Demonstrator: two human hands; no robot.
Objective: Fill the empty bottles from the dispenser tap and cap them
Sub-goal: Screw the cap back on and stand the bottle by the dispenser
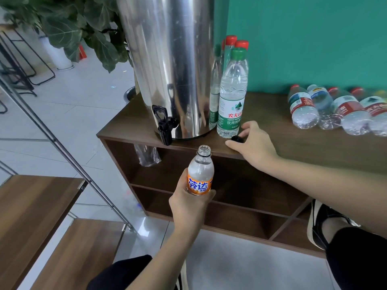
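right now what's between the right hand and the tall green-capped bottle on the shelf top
In the head view, a small black cap lies on the shelf top, between the right hand and the green-capped bottle.

Leafy plant (69, 28) — black stool frames (25, 65), teal wall (314, 38)

Readable labels on two bottles

The orange-labelled bottle (200, 174) carries white characters "芬达" with smaller "无糖" beneath. The green-capped bottle (232, 95), upright near the counter's front edge, reads "农夫山" in red and "饮用纯净" in white, cut off at the side. Labels on the lying bottles (330, 109) are too blurred.
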